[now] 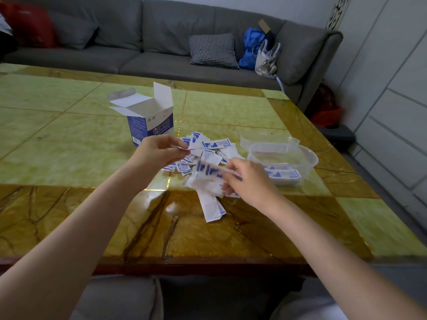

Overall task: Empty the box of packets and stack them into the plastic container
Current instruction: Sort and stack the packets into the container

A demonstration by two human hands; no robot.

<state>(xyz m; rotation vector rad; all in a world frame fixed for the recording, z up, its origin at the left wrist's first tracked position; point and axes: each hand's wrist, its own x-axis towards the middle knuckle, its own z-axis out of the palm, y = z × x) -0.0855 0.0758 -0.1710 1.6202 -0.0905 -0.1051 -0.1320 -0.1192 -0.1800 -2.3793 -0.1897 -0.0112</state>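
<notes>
Both forearms are bare, no sleeves; the left hand (159, 150) and right hand (248, 181) are ungloved.

A home living room: a long grey sofa (161, 42) with a checked cushion (212, 50) runs across the top of the frame, behind a glossy marble-patterned worktop (69, 139).

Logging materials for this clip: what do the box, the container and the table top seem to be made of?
Box: thin printed cardboard, matte white inside, judging by its folded flaps.
Container: clear, slightly cloudy plastic; packets show through its wall.
Table top: glossy green and brown stone-like slabs, veined; real marble or imitation cannot be told.
</notes>
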